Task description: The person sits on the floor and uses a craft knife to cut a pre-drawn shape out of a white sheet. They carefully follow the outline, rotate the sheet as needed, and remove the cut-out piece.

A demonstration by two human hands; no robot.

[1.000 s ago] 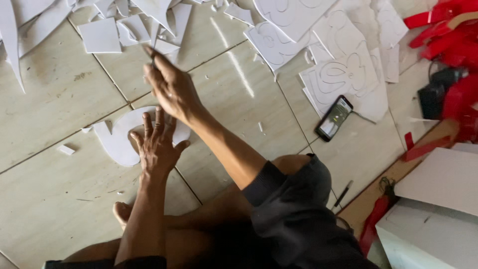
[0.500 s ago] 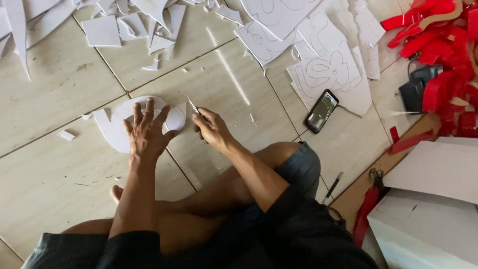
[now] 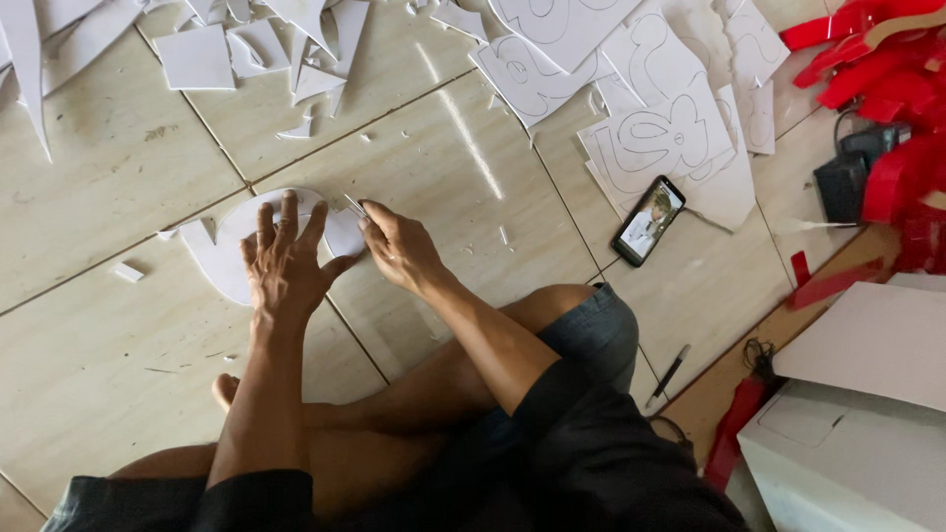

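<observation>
- The left hand [image 3: 284, 258] lies flat, fingers spread and released, pressing a white rounded foam cutout [image 3: 229, 248] onto the glossy beige tile floor [image 3: 118, 167].
- The cutout is a curved, matte sheet piece; it sits across a grout line, just in front of the seated person's crossed legs.
- The right hand [image 3: 399, 248] is clenched in a grip on a thin metallic blade [image 3: 354, 205], whose tip touches the cutout's right edge.
- Angular white offcuts [image 3: 256, 49] litter the floor beyond the hands.
- White sheets with outlined curved shapes [image 3: 660, 128] lie well apart to the right, beside a black smartphone [image 3: 647, 221] with a lit screen.
- Glossy red strips [image 3: 867, 69] are piled at the far right.
</observation>
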